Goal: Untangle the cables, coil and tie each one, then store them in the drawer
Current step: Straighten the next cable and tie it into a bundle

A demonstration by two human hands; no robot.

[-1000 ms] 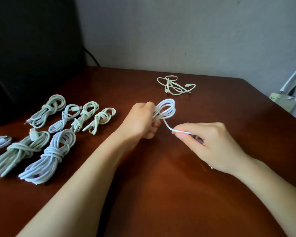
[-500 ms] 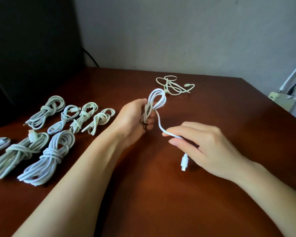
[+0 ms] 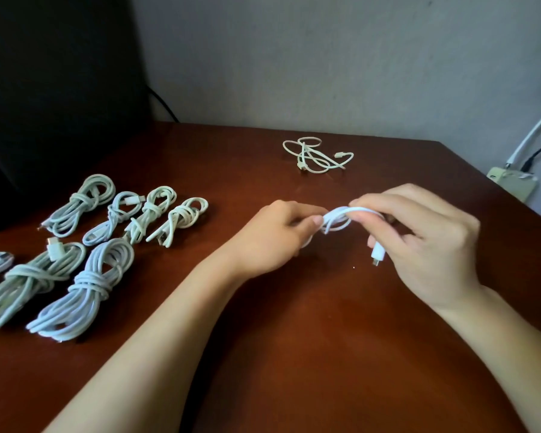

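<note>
Left hand (image 3: 272, 235) and right hand (image 3: 419, 242) pinch one coiled cable (image 3: 336, 214); seemingly seven tied bundles (image 3: 88, 282) left of fingers; tangle (image 3: 306, 154) beyond, outstanding.

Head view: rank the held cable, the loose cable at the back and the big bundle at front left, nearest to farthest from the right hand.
1. held cable: gripped by the right hand, at centre.
2. loose cable: behind, toward the wall.
3. big bundle: far left, beyond the left hand.
</note>
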